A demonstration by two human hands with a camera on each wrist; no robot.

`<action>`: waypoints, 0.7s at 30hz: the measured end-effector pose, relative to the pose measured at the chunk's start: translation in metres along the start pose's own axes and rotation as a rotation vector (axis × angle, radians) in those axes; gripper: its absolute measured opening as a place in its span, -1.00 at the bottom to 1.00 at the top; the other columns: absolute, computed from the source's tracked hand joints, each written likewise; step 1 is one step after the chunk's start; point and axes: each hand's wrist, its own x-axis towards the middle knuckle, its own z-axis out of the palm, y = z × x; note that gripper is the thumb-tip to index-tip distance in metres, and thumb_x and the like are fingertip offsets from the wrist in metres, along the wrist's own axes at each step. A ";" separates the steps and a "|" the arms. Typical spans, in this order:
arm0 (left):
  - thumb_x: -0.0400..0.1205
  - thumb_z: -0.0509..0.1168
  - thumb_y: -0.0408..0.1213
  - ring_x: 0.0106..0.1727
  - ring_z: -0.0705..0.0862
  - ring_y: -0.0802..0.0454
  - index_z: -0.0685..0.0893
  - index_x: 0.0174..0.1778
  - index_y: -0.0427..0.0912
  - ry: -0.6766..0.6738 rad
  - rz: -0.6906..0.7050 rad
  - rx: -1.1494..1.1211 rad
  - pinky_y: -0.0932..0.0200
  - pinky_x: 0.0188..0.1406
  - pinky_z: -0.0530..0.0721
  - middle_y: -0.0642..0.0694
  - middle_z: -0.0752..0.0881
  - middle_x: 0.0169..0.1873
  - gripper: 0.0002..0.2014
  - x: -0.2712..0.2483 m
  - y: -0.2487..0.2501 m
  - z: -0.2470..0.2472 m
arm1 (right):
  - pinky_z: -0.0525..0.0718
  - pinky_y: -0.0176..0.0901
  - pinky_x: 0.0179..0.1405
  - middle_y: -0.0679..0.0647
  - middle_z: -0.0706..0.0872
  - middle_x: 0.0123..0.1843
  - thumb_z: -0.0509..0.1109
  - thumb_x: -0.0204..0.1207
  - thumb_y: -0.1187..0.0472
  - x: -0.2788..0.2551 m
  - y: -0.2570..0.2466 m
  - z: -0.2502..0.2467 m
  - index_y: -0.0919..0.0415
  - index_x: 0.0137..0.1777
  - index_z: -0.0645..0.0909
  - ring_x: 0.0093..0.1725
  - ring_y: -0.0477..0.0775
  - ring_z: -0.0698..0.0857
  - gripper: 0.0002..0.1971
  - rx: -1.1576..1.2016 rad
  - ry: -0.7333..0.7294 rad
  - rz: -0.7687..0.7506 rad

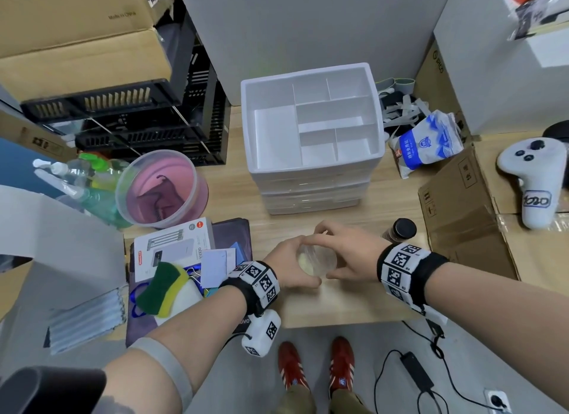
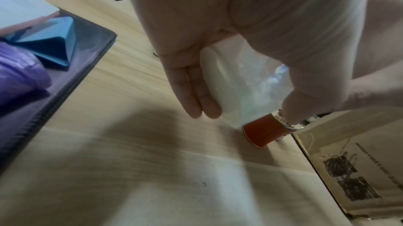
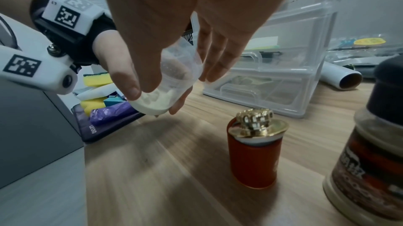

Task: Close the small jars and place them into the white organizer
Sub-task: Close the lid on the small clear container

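both hands point(image 1: 320, 256) grip clear jar point(image 1: 317, 258) above table point(image 1: 354, 302).

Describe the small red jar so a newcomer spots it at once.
Start at the white organizer on the wooden table. In front of it, by the hands, two jars stand. The small red jar is the shorter one, with an ornate gold knob; its neighbour is the black-capped brown jar.

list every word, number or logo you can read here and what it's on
"1020": white controller
"10000": power bank box
"Made in China", faint: cardboard box
"Lenovo", seen upside down: dark laptop
Blue salt bag, brown spice jar, flat carton: print too blurred to read.
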 end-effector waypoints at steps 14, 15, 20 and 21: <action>0.06 0.53 0.02 -0.19 0.73 -0.03 0.53 -0.12 0.02 0.029 -0.018 0.191 -0.10 -0.21 0.80 0.00 0.73 -0.17 -0.48 -0.003 0.016 0.003 | 0.70 0.04 -0.11 0.06 0.74 -0.27 0.27 0.18 -0.57 0.007 -0.003 0.005 0.16 -0.04 0.65 -0.22 0.11 0.69 -0.23 0.186 0.065 0.373; 0.05 0.52 0.03 -0.20 0.71 -0.02 0.51 -0.13 0.02 0.028 -0.009 0.221 -0.10 -0.23 0.78 0.01 0.72 -0.18 -0.47 -0.003 0.016 0.003 | 0.69 0.05 -0.15 0.07 0.72 -0.28 0.26 0.19 -0.56 0.008 -0.005 0.006 0.18 -0.14 0.64 -0.24 0.12 0.68 -0.26 0.204 0.062 0.403; 0.08 0.52 0.03 -0.19 0.70 0.04 0.50 -0.06 0.07 0.059 0.014 0.243 -0.07 -0.23 0.77 0.08 0.71 -0.17 -0.45 -0.006 0.017 0.001 | 0.57 -0.01 -0.20 0.04 0.69 -0.21 0.26 0.25 -0.58 0.006 -0.005 0.005 0.11 -0.04 0.54 -0.19 0.14 0.67 -0.28 0.219 0.057 0.357; 0.09 0.53 0.02 -0.19 0.71 0.05 0.51 -0.05 0.07 0.064 0.013 0.227 -0.06 -0.22 0.77 0.08 0.72 -0.17 -0.45 -0.006 0.017 0.000 | 0.57 -0.01 -0.17 0.03 0.70 -0.17 0.29 0.26 -0.56 0.005 -0.006 0.003 0.12 0.05 0.53 -0.15 0.13 0.68 -0.27 0.231 0.049 0.344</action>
